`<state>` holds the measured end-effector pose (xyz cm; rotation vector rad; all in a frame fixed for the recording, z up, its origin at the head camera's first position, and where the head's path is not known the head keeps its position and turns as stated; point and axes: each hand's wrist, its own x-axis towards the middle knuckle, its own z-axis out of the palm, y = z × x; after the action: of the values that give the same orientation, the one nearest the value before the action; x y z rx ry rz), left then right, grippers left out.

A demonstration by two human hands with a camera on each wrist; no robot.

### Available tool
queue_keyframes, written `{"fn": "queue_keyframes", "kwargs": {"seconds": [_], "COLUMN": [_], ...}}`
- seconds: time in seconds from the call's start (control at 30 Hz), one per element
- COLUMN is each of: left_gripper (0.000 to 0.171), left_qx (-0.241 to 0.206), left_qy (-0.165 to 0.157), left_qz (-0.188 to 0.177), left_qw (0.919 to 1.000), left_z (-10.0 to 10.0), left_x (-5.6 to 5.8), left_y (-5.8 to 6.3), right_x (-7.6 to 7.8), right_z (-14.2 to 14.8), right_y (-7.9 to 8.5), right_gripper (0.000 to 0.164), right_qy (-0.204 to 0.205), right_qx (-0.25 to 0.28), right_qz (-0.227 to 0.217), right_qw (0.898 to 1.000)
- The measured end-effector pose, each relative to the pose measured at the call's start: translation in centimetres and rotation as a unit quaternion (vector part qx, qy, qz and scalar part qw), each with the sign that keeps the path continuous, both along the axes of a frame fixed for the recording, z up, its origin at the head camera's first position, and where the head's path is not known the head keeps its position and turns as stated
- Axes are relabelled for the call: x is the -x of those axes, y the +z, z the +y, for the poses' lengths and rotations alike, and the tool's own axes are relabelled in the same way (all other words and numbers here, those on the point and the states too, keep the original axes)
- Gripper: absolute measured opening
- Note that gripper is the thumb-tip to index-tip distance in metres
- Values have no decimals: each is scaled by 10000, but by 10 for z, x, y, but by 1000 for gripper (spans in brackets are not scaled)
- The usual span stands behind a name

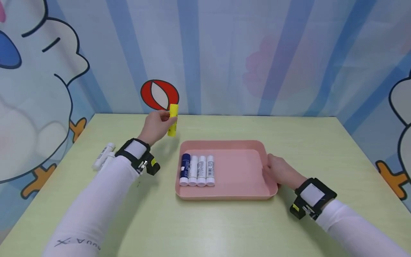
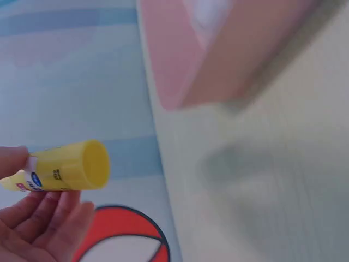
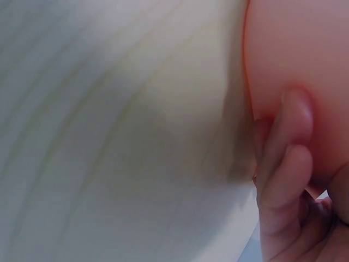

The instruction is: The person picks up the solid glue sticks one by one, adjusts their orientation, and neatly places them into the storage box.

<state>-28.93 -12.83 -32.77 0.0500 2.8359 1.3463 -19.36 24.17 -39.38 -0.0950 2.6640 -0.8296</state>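
Between thumb and fingers, my left hand pinches a yellow glue stick, holding it upright above the table behind the tray's left corner. In the left wrist view the round yellow end of the glue stick points away from the fingers. My right hand grips the right rim of a pink tray; the right wrist view has its fingers against the tray wall. Along the tray's left side lie a dark blue glue stick and three white glue sticks, side by side.
Two white sticks lie at the table's left side, one partly hidden by my left sleeve. The pale wooden table ends at a blue striped backdrop with cartoon prints, which also stands along both sides.
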Motion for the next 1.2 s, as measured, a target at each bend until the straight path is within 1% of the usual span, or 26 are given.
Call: {"fn": "queue_keyframes", "kwargs": {"seconds": [0.07,0.13,0.2,0.3,0.37,0.43,0.5,0.63,0.7,0.77,0.83,0.93,1.0,1.1,1.2], "left_gripper": [44,45,48,54,57,57,54,48,48,48,47,45,42,39,35], "left_qx": [-365,-677,-895,-1025,-939,-741,-422,212,579,943,1362,1893,2113,2321,2521], "left_qy": [-186,-340,-531,-953,-1284,-1632,-1905,-2200,-2304,-2383,-2448,-2430,-2393,-2326,-2319], "left_qz": [100,45,-75,-274,-404,-496,-577,-841,-896,-925,-840,-748,-685,-711,-696], "left_qw": [9991,9971,9945,9898,9864,9826,9791,9716,9672,9622,9563,9484,9452,9418,9369], "left_z": [8,19,30,47,58,68,79,101,111,121,130,140,145,148,149], "left_x": [-4,-8,-13,-22,-29,-36,-41,-51,-54,-56,-56,-56,-55,-55,-53], "left_y": [5,8,8,6,4,2,-1,-6,-10,-16,-22,-30,-33,-37,-40], "right_x": [1,1,1,2,2,2,2,3,3,3,2,2,2,1,2], "right_z": [0,-1,-1,-2,-3,-4,-4,-3,-2,-2,-1,0,0,-1,-2], "right_y": [0,0,0,0,0,1,1,2,2,2,2,2,2,3,4], "right_gripper": [20,18,17,18,19,20,19,18,19,20,20,19,16,14,16], "right_qy": [12,34,52,53,58,84,113,119,76,41,13,24,64,130,129], "right_qx": [-24,-34,-30,14,36,35,30,19,10,6,0,6,5,10,29], "right_qz": [14,25,40,29,14,20,27,29,-34,-93,-121,-91,-29,27,-15], "right_qw": [10000,10000,10000,10000,10000,10000,9999,9999,10000,9999,9999,10000,10000,9999,9999]}}
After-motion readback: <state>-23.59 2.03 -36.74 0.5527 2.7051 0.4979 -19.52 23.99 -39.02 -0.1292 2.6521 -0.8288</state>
